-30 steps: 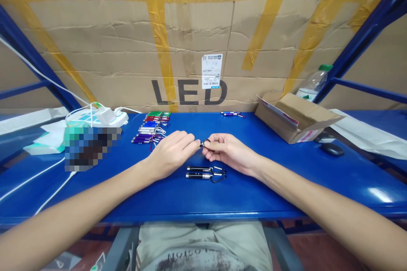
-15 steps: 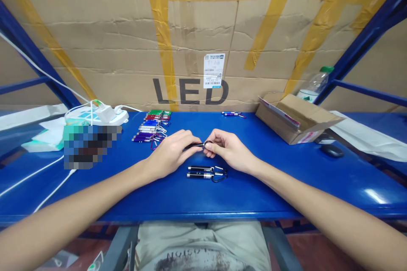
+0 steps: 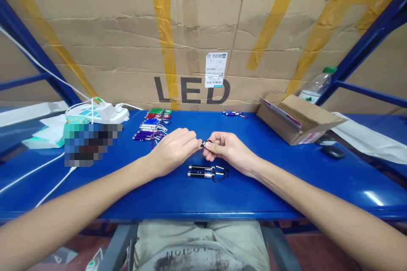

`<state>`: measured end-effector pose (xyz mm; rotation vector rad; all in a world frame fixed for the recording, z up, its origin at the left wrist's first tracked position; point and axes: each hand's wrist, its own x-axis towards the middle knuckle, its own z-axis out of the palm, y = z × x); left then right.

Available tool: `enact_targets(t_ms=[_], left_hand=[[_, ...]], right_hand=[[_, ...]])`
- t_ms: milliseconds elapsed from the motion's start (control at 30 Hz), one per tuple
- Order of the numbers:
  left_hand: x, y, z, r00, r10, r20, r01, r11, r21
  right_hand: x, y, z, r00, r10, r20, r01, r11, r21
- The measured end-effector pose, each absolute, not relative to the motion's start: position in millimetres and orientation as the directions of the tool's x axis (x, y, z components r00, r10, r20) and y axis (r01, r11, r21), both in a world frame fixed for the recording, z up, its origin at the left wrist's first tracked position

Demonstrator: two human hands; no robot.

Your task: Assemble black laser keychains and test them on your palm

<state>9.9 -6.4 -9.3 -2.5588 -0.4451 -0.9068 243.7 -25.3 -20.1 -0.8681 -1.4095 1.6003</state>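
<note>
My left hand (image 3: 176, 150) is closed around the body of a small black penlight, which its fingers now hide. Thumb and finger of my right hand (image 3: 227, 150) pinch the black carabiner clip (image 3: 208, 141) at its end. Only a short bit of metal shows between the hands. Just below them lie two black penlights (image 3: 199, 174) side by side, their clips pointing right. To the left and behind, several penlights (image 3: 149, 127) in green, red, blue, silver and purple form a column, clips also to the right.
A blue penlight (image 3: 233, 114) lies at the table's back edge. An opened cardboard box (image 3: 299, 120), a black computer mouse (image 3: 333, 151) and a plastic bottle (image 3: 318, 87) are on the right. A white power strip (image 3: 117, 115) with cables sits at left on the blue table (image 3: 143, 199).
My left hand has turned over further and its fingers have closed around the penlight, covering the body that showed before. My right hand keeps its pinch on the clip.
</note>
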Motion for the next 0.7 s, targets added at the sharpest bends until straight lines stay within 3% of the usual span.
enact_targets(t_ms=[167, 367, 633, 700], left_hand=[[12.4, -8.6, -2.9, 0.765, 0.040, 0.643, 0.359, -0.854, -0.375], [12.6, -7.5, -6.0, 0.779, -0.068, 0.623, 0.333, -0.797, -0.503], [11.5, -5.9, -10.8, 0.750, -0.020, 0.661, 0.312, -0.870, -0.381], [11.3, -5.5, -14.5, 0.720, 0.049, 0.692, 0.349, -0.888, -0.300]], right_hand=[[245.1, -26.4, -15.9, -0.482, 0.871, -0.093, -0.223, -0.225, -0.949], [245.9, -27.0, -12.3, -0.521, 0.839, -0.155, -0.246, -0.322, -0.914], [249.0, -26.5, -13.1, -0.547, 0.822, -0.159, -0.235, -0.334, -0.913], [249.5, -26.4, -12.6, -0.555, 0.817, -0.156, -0.228, -0.330, -0.916]])
